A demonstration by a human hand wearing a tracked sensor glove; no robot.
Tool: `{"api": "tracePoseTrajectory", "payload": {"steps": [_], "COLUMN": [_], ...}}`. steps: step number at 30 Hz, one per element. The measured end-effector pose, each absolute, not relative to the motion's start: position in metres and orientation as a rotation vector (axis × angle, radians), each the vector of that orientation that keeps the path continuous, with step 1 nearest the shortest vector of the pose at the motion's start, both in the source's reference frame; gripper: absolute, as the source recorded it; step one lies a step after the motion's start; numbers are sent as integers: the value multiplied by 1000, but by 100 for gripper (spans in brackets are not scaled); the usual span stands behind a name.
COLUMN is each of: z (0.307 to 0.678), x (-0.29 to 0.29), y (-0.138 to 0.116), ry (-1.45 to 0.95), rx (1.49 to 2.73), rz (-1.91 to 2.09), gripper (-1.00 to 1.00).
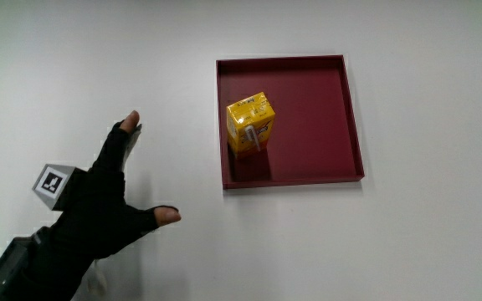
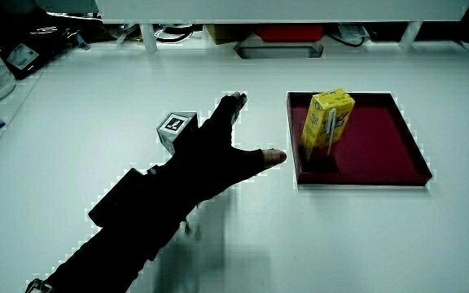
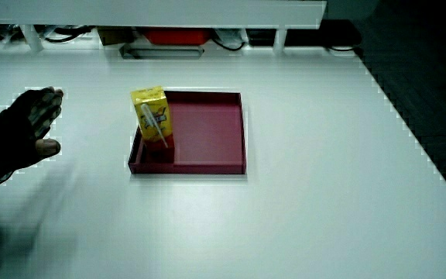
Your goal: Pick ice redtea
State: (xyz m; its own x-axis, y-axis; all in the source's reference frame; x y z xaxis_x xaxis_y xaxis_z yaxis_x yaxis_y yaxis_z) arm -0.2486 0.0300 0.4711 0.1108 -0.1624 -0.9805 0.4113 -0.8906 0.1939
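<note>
main view: white counter carrying a dark red tray; inside the tray, a yellow drink carton, taken to be the ice redtea, standing upright in the tray's part nearest the hand, close to the wall on that side, with a straw fixed to its face; gloved hand over bare counter beside the tray, well apart from the carton; fingers spread, thumb out, holding nothing; patterned cube on the back of the glove.

in a side view: hand stretched flat above the counter, thumb tip near the tray wall but not touching; carton upright, straw visible on the face toward the person; cube tilted on the glove.

in a side view: hand only partly seen at the edge, fingers open; carton upright in the tray, just inside the wall nearest the hand; rest of tray bare.

judgement: approach stage only, grasp not yet made.

risks: carton tall and narrow, likely to tip if struck high by a finger on arrival; tray wall close beside it, leaving little room for the thumb, so possible knock on the wall and shifting of the tray; squeeze on a light carton liable to dent it or dislodge the straw.
</note>
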Motion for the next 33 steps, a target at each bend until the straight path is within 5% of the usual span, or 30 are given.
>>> {"api": "tracePoseTrajectory", "payload": {"steps": [33], "z": [506], "x": [-177], "y": [-15], "ry": [137], "rx": [1893], "rz": [-1813], "gripper": [0]}}
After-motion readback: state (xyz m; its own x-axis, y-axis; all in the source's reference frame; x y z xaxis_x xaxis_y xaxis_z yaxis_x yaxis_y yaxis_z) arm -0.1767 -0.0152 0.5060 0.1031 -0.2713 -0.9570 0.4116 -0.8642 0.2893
